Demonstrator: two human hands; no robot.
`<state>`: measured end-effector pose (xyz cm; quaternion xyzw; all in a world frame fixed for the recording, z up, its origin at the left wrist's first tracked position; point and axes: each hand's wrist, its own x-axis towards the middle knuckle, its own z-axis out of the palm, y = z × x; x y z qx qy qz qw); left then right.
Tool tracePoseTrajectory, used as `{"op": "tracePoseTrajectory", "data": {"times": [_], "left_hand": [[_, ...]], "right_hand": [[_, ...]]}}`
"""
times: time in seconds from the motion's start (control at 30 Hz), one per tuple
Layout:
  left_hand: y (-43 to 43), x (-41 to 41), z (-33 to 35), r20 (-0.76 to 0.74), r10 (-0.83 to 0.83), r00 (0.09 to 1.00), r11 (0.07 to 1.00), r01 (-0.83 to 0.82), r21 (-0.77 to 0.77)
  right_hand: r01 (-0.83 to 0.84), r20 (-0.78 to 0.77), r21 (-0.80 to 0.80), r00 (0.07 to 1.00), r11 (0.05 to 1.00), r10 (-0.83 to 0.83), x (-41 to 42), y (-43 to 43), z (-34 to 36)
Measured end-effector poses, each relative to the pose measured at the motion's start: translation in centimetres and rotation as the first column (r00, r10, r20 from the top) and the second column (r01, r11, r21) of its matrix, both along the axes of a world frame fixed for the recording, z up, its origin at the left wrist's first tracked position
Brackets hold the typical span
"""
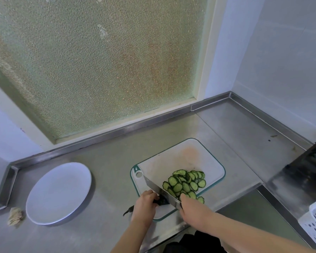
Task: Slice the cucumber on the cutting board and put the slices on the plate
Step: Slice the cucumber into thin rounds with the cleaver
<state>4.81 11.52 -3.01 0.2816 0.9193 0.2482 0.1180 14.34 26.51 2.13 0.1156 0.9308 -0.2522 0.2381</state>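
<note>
Green round cucumber slices (185, 183) lie heaped on the white teal-rimmed cutting board (181, 157) by my right hand (192, 207), its finger spread unclear, seemingly herded against the steel cleaver (159, 187) gripped by the curled fingers of my left hand (144, 202), for the round white plate (58, 193) well left.

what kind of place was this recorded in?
Most likely a kitchen, possibly commercial: a stainless steel counter, a white cutting board with teal rim holding green cucumber slices, and a broad steel cleaver gripped by the left hand.
</note>
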Motion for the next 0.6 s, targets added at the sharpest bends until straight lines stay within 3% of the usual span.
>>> {"op": "tracePoseTrajectory", "data": {"times": [0.27, 0.6], "left_hand": [[-0.1, 0.0, 0.1, -0.002, -0.012, 1.0, 1.0, 0.012, 0.006], [-0.3, 0.0, 0.1, 0.002, -0.009, 1.0, 0.999, 0.009, 0.031]], "right_hand": [[0.003, 0.032, 0.06, 0.999, 0.998, -0.005, -0.8, -1.0, -1.3], [0.077, 0.0, -0.057, 0.997, 0.995, -0.077, -1.4, -0.1, -1.2]]}}
